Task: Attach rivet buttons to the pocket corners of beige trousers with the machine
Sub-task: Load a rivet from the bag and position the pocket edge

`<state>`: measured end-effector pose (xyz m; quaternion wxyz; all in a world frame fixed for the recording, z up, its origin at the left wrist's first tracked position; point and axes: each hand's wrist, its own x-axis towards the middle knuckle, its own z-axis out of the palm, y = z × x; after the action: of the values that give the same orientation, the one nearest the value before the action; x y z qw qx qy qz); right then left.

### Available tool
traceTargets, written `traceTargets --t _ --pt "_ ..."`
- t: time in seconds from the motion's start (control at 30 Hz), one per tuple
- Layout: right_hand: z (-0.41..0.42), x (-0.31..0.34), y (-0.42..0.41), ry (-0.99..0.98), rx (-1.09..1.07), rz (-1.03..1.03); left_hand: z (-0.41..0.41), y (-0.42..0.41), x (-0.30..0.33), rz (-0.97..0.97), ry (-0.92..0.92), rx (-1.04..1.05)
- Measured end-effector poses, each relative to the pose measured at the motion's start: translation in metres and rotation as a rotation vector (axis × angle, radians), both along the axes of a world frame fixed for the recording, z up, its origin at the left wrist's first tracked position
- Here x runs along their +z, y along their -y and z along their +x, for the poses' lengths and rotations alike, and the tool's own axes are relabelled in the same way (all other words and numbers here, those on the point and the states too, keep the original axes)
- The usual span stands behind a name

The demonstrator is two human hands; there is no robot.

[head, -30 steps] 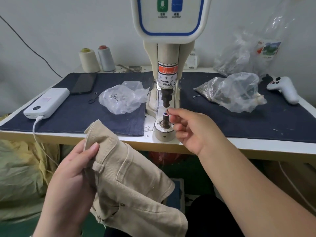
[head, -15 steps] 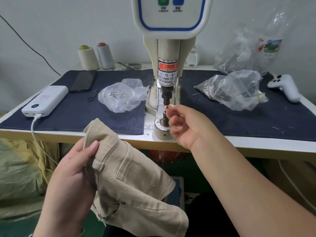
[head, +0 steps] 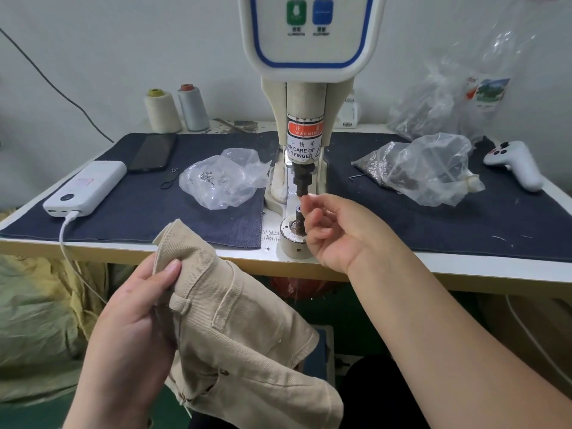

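Note:
The rivet machine (head: 305, 119) stands at the middle of the table, its dark upper punch (head: 301, 181) above the round lower die (head: 294, 241). My right hand (head: 337, 230) is raised beside the die. Its thumb and forefinger pinch a tiny rivet piece, barely visible, right under the punch tip. Below the table's front edge my left hand (head: 130, 329) grips the beige trousers (head: 247, 345) by the waistband, thumb on top. A small dark rivet (head: 223, 372) shows at one pocket corner.
A clear bag of metal rivets (head: 223, 181) lies left of the machine, and another bag (head: 427, 171) lies to its right. A white power bank (head: 86, 187), a phone (head: 151, 151), thread cones (head: 162, 111) and a white controller (head: 517, 165) sit on the dark cloth.
My right hand has risen from the lower die's post to the tip of the upper punch. The left hand and the trousers have stayed put.

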<state>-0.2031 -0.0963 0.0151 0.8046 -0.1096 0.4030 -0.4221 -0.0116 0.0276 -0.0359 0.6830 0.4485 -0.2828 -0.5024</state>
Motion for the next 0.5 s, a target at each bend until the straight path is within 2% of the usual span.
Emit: traceTargets --t 0.5 --pt "-0.0049 0.0019 -0.0104 0.128 -0.05 0.016 0.0015 -0.0007 -0.0021 0.001 -0.005 -0.012"
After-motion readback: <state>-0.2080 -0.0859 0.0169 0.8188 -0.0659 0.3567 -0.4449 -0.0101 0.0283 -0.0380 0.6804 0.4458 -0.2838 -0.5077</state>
